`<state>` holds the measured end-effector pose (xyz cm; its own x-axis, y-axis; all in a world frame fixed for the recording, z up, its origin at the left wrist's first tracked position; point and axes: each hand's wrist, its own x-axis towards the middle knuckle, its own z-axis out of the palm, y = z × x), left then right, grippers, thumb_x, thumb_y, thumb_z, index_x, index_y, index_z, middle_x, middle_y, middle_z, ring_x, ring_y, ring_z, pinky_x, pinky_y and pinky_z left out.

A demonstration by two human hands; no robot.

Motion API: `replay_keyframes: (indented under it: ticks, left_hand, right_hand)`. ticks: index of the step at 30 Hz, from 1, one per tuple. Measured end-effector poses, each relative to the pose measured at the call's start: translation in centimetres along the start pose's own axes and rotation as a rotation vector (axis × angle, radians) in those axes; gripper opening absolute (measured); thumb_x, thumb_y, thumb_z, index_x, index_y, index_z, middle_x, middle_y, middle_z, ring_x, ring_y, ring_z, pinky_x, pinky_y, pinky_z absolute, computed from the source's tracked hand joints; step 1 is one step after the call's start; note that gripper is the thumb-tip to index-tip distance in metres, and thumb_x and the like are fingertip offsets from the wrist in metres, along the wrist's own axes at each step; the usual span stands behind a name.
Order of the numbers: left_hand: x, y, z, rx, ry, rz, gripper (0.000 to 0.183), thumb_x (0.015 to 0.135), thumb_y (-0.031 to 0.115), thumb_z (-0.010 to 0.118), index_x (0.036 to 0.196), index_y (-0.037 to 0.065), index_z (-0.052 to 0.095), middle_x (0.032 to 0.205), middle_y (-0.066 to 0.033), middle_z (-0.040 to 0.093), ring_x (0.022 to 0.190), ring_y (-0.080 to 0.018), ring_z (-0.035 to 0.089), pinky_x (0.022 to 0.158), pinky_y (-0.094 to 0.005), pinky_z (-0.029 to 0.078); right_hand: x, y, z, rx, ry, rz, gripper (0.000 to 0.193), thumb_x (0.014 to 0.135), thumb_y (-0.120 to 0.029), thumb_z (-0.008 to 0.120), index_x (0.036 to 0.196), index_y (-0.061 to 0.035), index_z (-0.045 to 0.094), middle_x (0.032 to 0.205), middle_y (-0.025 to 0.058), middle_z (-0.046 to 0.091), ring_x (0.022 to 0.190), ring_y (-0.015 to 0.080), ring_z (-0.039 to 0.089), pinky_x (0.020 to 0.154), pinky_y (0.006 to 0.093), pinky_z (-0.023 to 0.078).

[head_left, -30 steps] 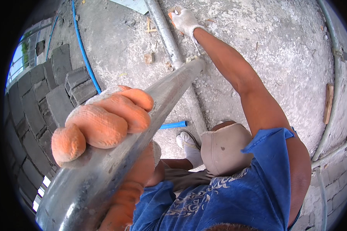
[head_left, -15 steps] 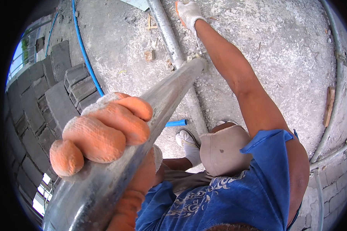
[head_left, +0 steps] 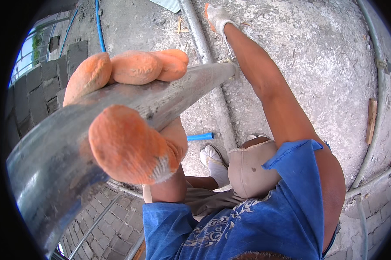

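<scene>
A thick grey metal pipe (head_left: 160, 93) slants from close by at the lower left down toward the ground. My left hand (head_left: 134, 104), in an orange-coated knit glove, is closed round it, fingers over the far side and thumb on the near side. Its far end meets a pipe coupler (head_left: 231, 69) beside a second metal pipe (head_left: 197, 32) lying on the ground. My right arm stretches far forward. Its gloved right hand (head_left: 219, 18) is closed on a thin metal rod-like tool (head_left: 229, 47) that reaches down toward the coupler; my forearm partly covers it.
Grey blocks (head_left: 39, 82) are stacked at the left. A blue hose (head_left: 100, 26) runs across the rough concrete ground (head_left: 325, 65), and a short blue pipe piece (head_left: 200, 137) lies by my foot. Wood scrap (head_left: 371, 121) and a pipe (head_left: 379, 86) are along the right.
The near end of the pipe has swung left, and my left hand has risen and turned with it, bringing the thumb into view. My right hand has shifted slightly.
</scene>
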<state>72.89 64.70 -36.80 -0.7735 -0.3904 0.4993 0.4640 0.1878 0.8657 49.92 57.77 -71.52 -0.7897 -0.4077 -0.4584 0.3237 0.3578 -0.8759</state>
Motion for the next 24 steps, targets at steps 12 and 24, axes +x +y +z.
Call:
replay_keyframes:
  ticks: [12,24]
  left_hand:
    - [-0.3,-2.1,0.7,-0.205,0.33,-0.076,0.051,0.097,0.022,0.069,0.137,-0.001,0.048,0.117,-0.019,0.067,0.097,-0.0251,0.071,0.085,-0.0385,0.06]
    - [1.1,-3.0,1.2,0.143,0.354,0.079,0.06,0.101,0.048,0.049,0.132,-0.002,0.053,0.105,-0.0221,0.071,0.084,-0.0351,0.075,0.078,-0.0414,0.064]
  right_hand:
    - [-1.7,-2.4,-0.8,-0.19,-0.058,0.064,0.051,0.097,-0.051,0.047,0.104,-0.0116,0.078,0.107,0.0192,0.075,0.108,0.0362,0.07,0.092,0.0454,0.053]
    - [-12.9,-8.4,-5.9,0.338,-0.236,-0.095,0.041,0.099,-0.042,0.056,0.095,-0.0037,0.068,0.072,0.0069,0.064,0.052,0.0207,0.056,0.051,0.0406,0.046]
